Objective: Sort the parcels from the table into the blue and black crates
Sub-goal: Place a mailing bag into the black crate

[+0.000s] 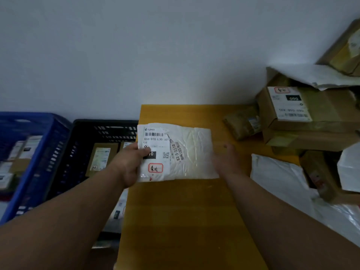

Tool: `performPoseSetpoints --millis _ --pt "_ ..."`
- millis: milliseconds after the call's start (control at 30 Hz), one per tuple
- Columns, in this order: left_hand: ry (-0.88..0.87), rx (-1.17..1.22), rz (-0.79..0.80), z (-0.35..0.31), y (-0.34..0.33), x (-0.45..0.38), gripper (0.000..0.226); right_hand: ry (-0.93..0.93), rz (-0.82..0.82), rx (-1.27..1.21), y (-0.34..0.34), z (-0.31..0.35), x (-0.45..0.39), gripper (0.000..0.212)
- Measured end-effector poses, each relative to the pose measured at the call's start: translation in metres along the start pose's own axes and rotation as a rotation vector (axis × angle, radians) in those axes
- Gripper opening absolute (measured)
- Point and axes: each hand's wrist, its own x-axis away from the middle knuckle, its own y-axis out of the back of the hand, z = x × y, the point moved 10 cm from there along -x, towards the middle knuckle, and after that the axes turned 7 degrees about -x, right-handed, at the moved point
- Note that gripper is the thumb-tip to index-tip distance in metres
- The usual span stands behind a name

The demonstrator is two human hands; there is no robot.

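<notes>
White parcel [187,152]: over desk [175,221] centre, left hand [130,162] grip pinching its 9 o'clock edge. Right hand [226,160]: fingers relaxed, holding nothing. Black crate [109,127], blue crate [39,121]: 9 o'clock.

A single wide-angle view comes from the person's head, looking forward and down over both forearms. It sits close above the yellow surface [181,211], whose near edge runs out of the bottom of the picture. It faces a pale wall [136,45] that fills the upper half. To the left the view takes in the blue crate [39,137] and black crate [81,137]; stacked cardboard boxes [303,114] bend along the right edge.
</notes>
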Motion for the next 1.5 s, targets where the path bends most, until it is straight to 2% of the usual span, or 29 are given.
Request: performPoseSetpoints --millis 100,200,367,400,500,533,600,700,800,967,1133,1233,1367,1500 --pt "-0.029 0.040 0.022 -0.013 0.038 0.003 0.020 -0.073 0.102 -0.163 -0.036 0.013 0.011 0.074" --pt "-0.057 0.080 0.024 -0.021 0.088 0.005 0.020 -0.013 0.131 -0.176 -0.080 0.044 0.029 0.072" --pt "-0.092 0.034 -0.170 -0.026 0.214 -0.003 0.017 0.096 0.122 -0.179 -0.169 0.094 0.071 0.067" --pt "-0.116 -0.013 -0.221 -0.026 0.242 -0.003 0.023 0.122 0.137 -0.173 -0.191 0.102 0.081 0.067" --pt "-0.201 -0.220 -0.315 -0.022 0.315 -0.004 0.065 0.190 0.190 -0.162 -0.263 0.116 0.110 0.072" --pt "-0.216 -0.305 -0.313 -0.018 0.332 -0.006 0.072 0.209 0.197 -0.142 -0.285 0.117 0.117 0.075" --pt "-0.230 -0.459 -0.288 -0.009 0.355 -0.012 0.073 0.220 0.234 -0.082 -0.325 0.112 0.127 0.079" --pt "-0.223 -0.656 -0.271 0.012 0.368 -0.033 0.055 0.143 0.313 0.046 -0.366 0.080 0.133 0.076" --pt "-0.193 -0.958 -0.242 0.041 0.361 -0.063 0.042 0.022 0.330 0.111 -0.385 0.041 0.124 0.069" --pt "-0.104 -1.257 -0.044 0.103 0.330 -0.098 0.069 -0.188 0.297 0.202 -0.401 -0.014 0.107 0.063" --pt "0.095 -1.416 0.065 0.161 0.328 -0.132 0.059 -0.352 0.328 0.253 -0.428 -0.066 0.096 0.061" --pt "0.128 -1.550 0.127 0.189 0.316 -0.152 0.051 -0.399 0.310 0.275 -0.440 -0.098 0.088 0.063" --pt "0.162 -1.693 0.129 0.221 0.306 -0.171 0.036 -0.400 0.322 0.338 -0.460 -0.131 0.085 0.065" --pt "0.334 -1.727 0.263 0.265 0.315 -0.173 0.046 -0.356 0.507 0.474 -0.495 -0.145 0.088 0.062"
